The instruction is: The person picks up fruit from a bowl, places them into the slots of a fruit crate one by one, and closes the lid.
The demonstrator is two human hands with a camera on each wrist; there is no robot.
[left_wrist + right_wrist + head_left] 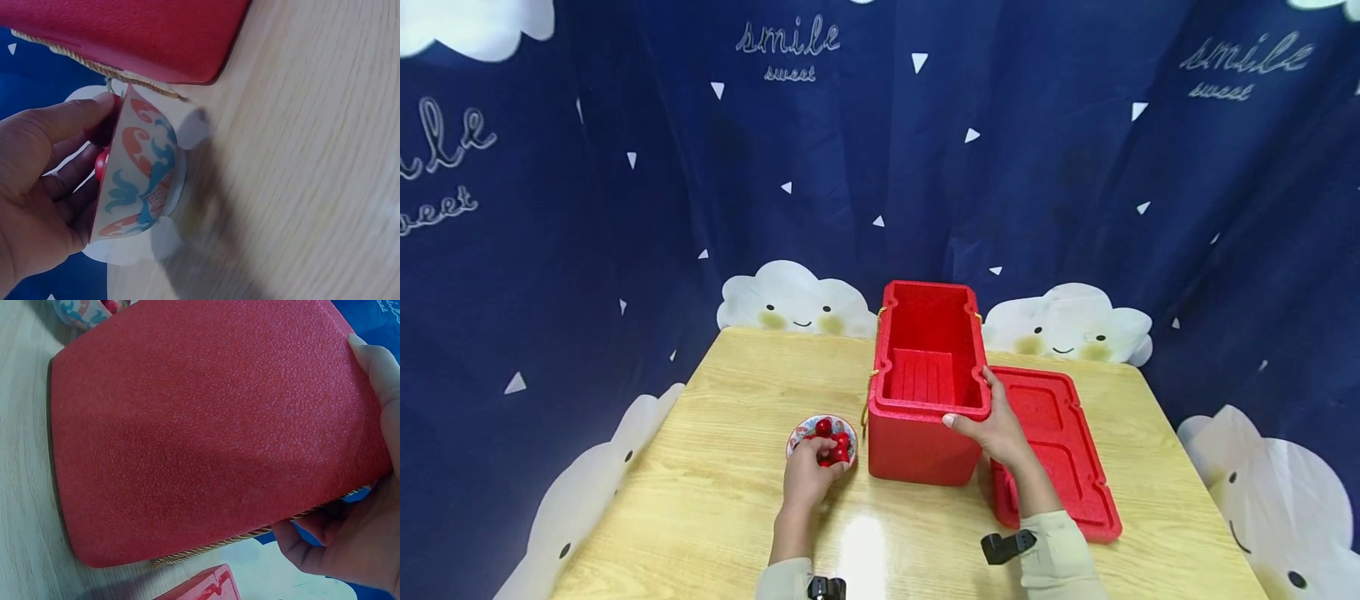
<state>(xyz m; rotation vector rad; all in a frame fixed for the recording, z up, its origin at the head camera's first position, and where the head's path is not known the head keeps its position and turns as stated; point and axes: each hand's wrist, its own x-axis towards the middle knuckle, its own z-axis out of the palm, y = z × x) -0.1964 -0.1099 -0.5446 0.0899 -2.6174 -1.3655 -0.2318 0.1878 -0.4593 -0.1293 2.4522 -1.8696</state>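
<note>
The left hand seems, though the contact is partly hidden, to pinch a fruit in the bowl. The right hand grips the box on the counter. A gentle, straight lift should not tip the bowl.

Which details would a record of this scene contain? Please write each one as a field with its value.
left hand: at the patterned bowl, touching round red fruit; whether it grips one is unclear
right hand: grips the red box at its near right corner
box state: upright, uncovered
red lid: on the wooden table, right of the box
bowl position: left of the box
backdrop: dark blue curtain with white clouds
</note>
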